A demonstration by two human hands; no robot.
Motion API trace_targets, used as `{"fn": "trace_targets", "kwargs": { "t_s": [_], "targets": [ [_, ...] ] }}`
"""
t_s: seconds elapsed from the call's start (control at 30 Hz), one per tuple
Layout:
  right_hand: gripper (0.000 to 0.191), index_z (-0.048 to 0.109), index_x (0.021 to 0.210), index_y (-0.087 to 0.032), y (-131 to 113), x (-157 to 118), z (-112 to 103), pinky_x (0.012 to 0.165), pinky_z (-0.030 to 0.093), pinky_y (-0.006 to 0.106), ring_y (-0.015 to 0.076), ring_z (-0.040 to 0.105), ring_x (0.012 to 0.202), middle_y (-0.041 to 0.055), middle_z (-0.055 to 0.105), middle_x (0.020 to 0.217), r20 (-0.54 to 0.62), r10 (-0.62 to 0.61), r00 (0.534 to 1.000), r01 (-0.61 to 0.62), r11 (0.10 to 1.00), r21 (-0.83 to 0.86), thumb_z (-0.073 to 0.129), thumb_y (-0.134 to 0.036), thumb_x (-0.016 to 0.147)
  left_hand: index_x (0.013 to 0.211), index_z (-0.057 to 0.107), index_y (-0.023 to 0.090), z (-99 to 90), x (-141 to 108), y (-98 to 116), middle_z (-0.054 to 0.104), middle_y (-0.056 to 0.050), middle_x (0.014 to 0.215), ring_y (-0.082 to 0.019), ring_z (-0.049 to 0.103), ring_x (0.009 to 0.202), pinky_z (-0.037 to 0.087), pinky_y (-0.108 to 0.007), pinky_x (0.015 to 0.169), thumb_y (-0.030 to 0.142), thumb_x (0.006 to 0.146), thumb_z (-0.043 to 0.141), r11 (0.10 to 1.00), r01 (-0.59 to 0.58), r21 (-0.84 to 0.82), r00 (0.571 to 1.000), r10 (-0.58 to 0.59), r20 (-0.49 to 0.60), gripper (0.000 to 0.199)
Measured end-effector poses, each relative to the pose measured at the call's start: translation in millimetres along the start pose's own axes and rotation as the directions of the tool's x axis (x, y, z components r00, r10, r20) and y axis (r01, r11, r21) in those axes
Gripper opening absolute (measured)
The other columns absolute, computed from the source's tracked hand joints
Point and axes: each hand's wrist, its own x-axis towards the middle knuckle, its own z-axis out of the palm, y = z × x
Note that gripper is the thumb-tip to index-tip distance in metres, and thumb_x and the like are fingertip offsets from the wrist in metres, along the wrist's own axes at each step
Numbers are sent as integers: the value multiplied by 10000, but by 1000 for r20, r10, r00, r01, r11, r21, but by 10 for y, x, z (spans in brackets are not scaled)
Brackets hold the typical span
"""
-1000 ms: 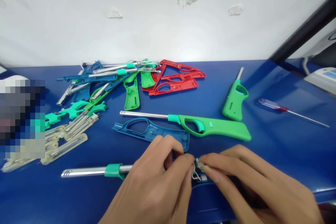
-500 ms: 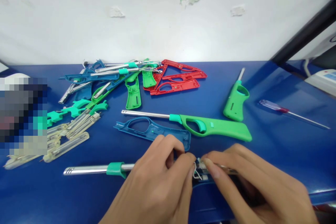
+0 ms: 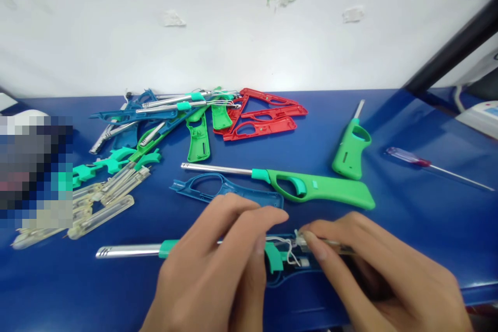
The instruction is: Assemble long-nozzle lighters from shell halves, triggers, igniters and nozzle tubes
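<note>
In front of me lies a lighter's blue half-shell (image 3: pixel 280 281), with a teal trigger (image 3: pixel 275 258) and thin white wires (image 3: pixel 287 247) inside it. A long metal barrel (image 3: pixel 128 251) with a green collar (image 3: pixel 167 248) extends from it to the left. My left hand (image 3: pixel 218 259) is over the shell's front part, index finger stretched out and thumb apart from it; part of the barrel is hidden below. At the shell's rear my right hand (image 3: pixel 373 264) pinches the end of a clear fuel tank (image 3: pixel 330 245), mostly covered by the fingers.
Beyond my hands lie another blue half-shell (image 3: pixel 233 191) and a green lighter (image 3: pixel 330 189). A smaller green lighter (image 3: pixel 348 150) and a screwdriver (image 3: pixel 420 162) are at right. Red shells (image 3: pixel 268 127), barrels (image 3: pixel 171 105), teal triggers (image 3: pixel 116 160) and clear tanks (image 3: pixel 103 216) lie left and back.
My left hand has drawn back to the left and its index finger has lifted from the wires, uncovering the teal trigger. My right hand keeps its pinch at nearly the same spot.
</note>
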Motion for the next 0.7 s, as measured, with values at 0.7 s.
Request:
{"fn": "trace_targets", "kwargs": {
  "t_s": [0.7],
  "targets": [
    [80, 647, 1026, -279, 24, -4, 29, 773, 521, 107, 55, 694, 740, -71, 718, 886, -113, -100, 989, 95, 994, -49, 633, -202, 1010, 1002, 661, 213, -249, -74, -144, 660, -10, 956, -154, 600, 883, 486, -288, 772, 43, 965, 548, 960, -117, 254, 970, 56, 236, 208]
  ]
}}
